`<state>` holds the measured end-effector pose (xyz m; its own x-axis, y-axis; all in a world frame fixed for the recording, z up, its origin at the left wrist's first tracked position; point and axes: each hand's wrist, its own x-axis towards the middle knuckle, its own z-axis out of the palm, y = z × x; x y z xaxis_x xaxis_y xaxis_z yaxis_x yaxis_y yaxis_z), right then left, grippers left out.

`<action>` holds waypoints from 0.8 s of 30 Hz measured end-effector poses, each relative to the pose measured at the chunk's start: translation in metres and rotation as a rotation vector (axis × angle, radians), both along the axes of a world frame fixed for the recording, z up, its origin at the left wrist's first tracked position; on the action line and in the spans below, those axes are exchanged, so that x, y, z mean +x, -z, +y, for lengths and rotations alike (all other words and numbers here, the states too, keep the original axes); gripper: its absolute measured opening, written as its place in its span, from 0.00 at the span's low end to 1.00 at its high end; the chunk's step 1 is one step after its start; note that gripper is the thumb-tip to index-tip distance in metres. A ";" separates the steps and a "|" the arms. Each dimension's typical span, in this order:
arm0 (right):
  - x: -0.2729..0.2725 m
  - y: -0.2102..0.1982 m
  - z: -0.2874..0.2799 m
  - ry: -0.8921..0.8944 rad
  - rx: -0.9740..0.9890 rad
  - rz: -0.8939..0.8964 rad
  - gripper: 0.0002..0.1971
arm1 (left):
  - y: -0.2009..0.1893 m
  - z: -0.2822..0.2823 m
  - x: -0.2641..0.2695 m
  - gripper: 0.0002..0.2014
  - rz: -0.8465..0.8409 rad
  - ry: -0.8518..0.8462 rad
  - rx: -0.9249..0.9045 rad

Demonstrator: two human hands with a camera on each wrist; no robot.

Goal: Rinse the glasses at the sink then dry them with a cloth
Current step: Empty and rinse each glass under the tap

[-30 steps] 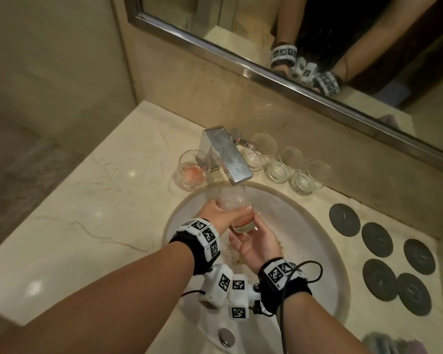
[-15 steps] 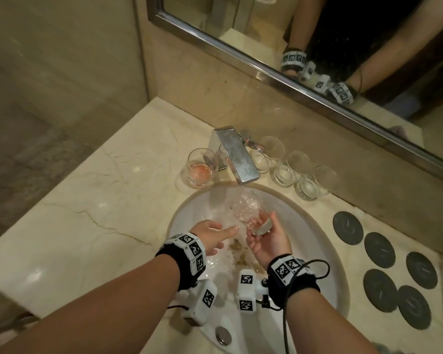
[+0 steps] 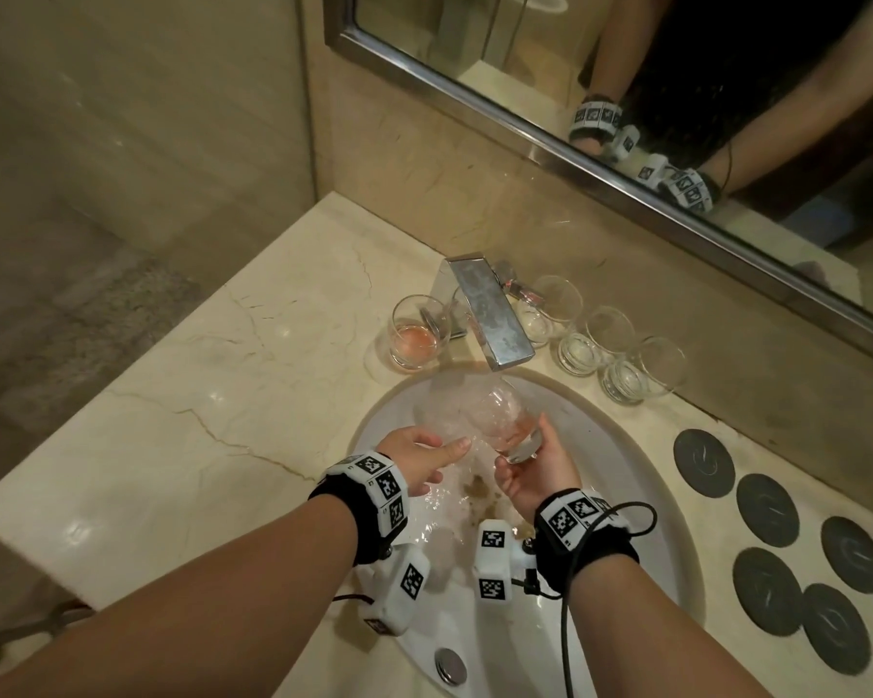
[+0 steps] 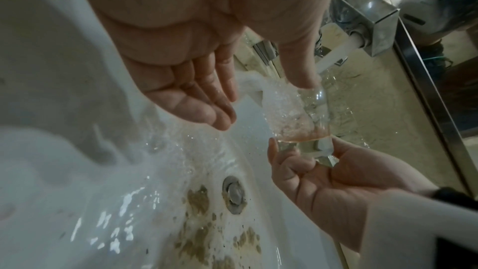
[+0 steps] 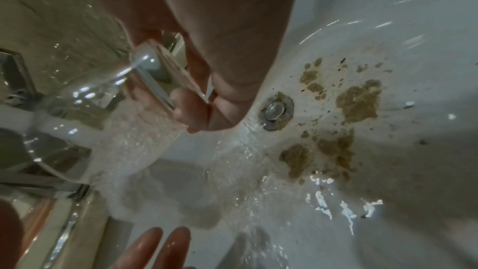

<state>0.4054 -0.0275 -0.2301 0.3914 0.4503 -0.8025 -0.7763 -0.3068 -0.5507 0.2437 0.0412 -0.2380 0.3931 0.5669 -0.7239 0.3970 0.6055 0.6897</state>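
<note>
One glass [image 3: 500,420] tilted under the faucet [image 3: 490,319], right hand [image 3: 530,476] fingers gripping its base, left hand [image 3: 419,460] fingers relaxed just beside, over the sink [image 3: 626,476].

This is a bathroom, by the look of a hotel one. A round white basin [image 3: 641,501] is sunk into a polished cream marble counter [image 3: 213,395], with a square chrome tap [image 3: 490,319] running water over it. A metal-framed mirror [image 3: 601,158] hangs on the stone-clad wall just behind. Small drinking glasses [image 3: 621,355] stand in a row at the back of the counter, and five dark round coasters [image 3: 767,511] lie to the right of the basin. A glass partition [image 3: 137,143] stands to the left.
</note>
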 end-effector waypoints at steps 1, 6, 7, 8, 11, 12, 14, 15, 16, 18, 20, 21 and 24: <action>0.001 -0.001 0.001 0.007 -0.011 -0.007 0.22 | 0.000 0.001 0.000 0.29 -0.001 -0.001 -0.001; 0.006 0.004 -0.002 0.022 -0.023 0.030 0.23 | -0.002 0.004 0.002 0.28 -0.015 0.000 -0.001; 0.007 0.006 -0.002 0.020 -0.019 0.044 0.24 | -0.002 0.004 0.002 0.28 -0.019 0.000 -0.001; 0.007 0.008 -0.002 0.012 -0.016 0.051 0.24 | -0.002 0.005 0.002 0.28 -0.021 -0.001 -0.002; 0.007 0.011 -0.002 -0.016 -0.001 0.052 0.26 | -0.002 0.005 0.003 0.27 -0.023 0.002 -0.004; 0.007 0.011 -0.001 -0.025 0.007 0.053 0.25 | -0.002 0.005 0.004 0.27 -0.024 0.002 -0.002; 0.007 0.011 -0.001 -0.030 0.010 0.058 0.23 | -0.002 0.004 0.004 0.26 -0.026 -0.001 -0.004; 0.007 0.010 -0.001 -0.033 0.011 0.061 0.23 | -0.002 0.004 0.004 0.26 -0.029 -0.002 -0.006; 0.008 0.010 -0.001 -0.040 0.011 0.060 0.24 | -0.001 0.004 0.004 0.27 -0.031 -0.004 -0.010; 0.009 0.011 -0.002 -0.054 0.009 0.057 0.24 | 0.000 0.003 0.005 0.26 -0.030 -0.004 -0.011; 0.010 0.013 -0.002 -0.063 0.006 0.060 0.24 | 0.000 0.003 0.005 0.26 -0.028 -0.005 -0.011; 0.010 0.014 -0.001 -0.068 0.004 0.062 0.24 | 0.000 0.003 0.005 0.26 -0.030 -0.005 -0.010; 0.009 0.014 0.000 -0.079 0.007 0.075 0.24 | 0.000 0.004 0.006 0.26 -0.032 0.004 -0.011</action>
